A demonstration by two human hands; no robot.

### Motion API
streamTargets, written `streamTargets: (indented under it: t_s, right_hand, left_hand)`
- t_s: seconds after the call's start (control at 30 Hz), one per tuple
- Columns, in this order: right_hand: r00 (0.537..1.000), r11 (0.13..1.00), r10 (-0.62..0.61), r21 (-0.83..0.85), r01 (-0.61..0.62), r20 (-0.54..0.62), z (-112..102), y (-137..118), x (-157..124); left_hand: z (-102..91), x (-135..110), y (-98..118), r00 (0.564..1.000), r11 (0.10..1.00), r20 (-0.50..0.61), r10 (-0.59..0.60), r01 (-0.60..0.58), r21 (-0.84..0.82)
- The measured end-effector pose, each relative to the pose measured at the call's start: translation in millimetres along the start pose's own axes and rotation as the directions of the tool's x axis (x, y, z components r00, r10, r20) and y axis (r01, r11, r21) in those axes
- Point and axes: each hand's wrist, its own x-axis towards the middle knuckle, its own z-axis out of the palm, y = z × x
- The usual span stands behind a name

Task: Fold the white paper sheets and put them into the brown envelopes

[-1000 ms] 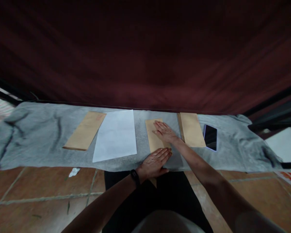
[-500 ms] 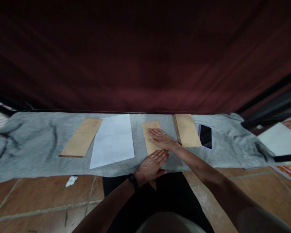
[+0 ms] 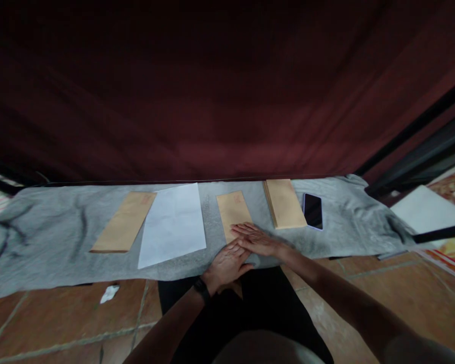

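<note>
A brown paper envelope [image 3: 233, 208] lies on the grey cloth in front of me, its near part hidden beneath my hands. My left hand [image 3: 227, 264], a dark band at its wrist, rests flat on the lower part of the envelope with fingers stretched out. Across the left fingers lies my right hand [image 3: 257, 239], also flat, its fingertips reaching onto the envelope. Neither hand grips anything. To the left is a white sheet of paper [image 3: 173, 226], partly beside a second brown envelope [image 3: 125, 220]. A stack of brown envelopes [image 3: 286, 203] sits to the right.
Right of the stack lies a phone [image 3: 313, 211] with a dark screen. The grey cloth [image 3: 53, 227] covers a long narrow surface against a dark red fabric [image 3: 227, 111]. A crumpled white scrap [image 3: 109, 293] is on the tiled floor [image 3: 60, 318]. White board-like material [image 3: 426, 210] stands far right.
My right hand has slid toward me down the envelope, onto the left hand's fingers. The left hand has shifted slightly left and nearer. The whole view has moved a little.
</note>
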Motion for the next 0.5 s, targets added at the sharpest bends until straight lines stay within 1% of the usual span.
streamTargets:
  t_s: [0.13, 0.27, 0.4, 0.5]
  right_hand:
    - [0.999, 1.0, 0.029, 0.011, -0.029, -0.014, 3.7, -13.8, -21.5]
    - [0.996, 1.0, 0.025, -0.012, -0.026, -0.085, 7.8, -23.8, -44.0]
    - [0.992, 0.998, 0.005, -0.054, -0.011, -0.123, 8.8, -27.9, -65.6]
    - [0.986, 0.996, 0.007, -0.082, -0.021, -0.164, 9.4, -26.8, -77.0]
  left_hand:
    - [5.3, -12.8, -0.5, 0.999, 0.999, -0.039, -0.023, 0.024, 0.035]
    - [3.8, -22.8, -1.1, 0.999, 0.999, -0.041, -0.012, 0.014, 0.044]
    - [-2.8, -28.7, 0.1, 0.999, 0.999, -0.04, -0.006, 0.008, 0.039]
    - [-2.7, -33.9, 0.9, 0.996, 0.998, -0.079, -0.047, 0.05, 0.035]
